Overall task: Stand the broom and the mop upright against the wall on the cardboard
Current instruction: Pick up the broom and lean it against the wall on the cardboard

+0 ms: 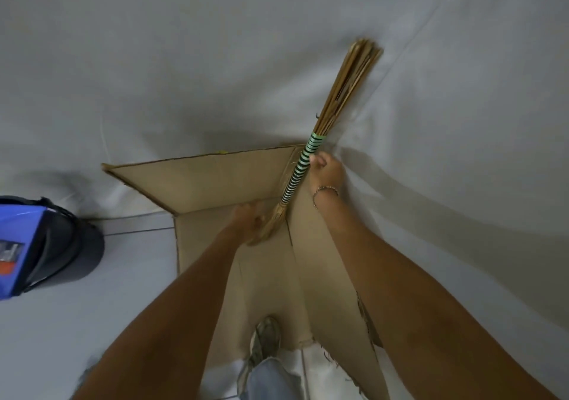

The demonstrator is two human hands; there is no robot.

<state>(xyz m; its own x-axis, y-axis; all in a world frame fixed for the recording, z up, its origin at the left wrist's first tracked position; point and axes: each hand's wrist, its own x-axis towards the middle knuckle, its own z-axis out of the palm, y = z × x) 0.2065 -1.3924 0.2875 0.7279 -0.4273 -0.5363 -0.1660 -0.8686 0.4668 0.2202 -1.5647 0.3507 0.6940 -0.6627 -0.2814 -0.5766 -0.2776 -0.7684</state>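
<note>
A stick broom (345, 91) with a green-and-white banded binding stands nearly upright in the wall corner, its cut stick ends pointing up and its brush end down on the flattened cardboard (209, 178). My right hand (328, 173) grips the banded binding from the right. My left hand (251, 221) holds the flared brush end just above the cardboard. The cardboard lies on the floor and folds up against the white wall (184, 61). No mop is in view.
A blue-and-black bucket-like container (40, 245) stands on the tiled floor at the left. My shoe (266, 341) and jeans leg rest on the cardboard's near edge. The cardboard's right edge is torn near the wall.
</note>
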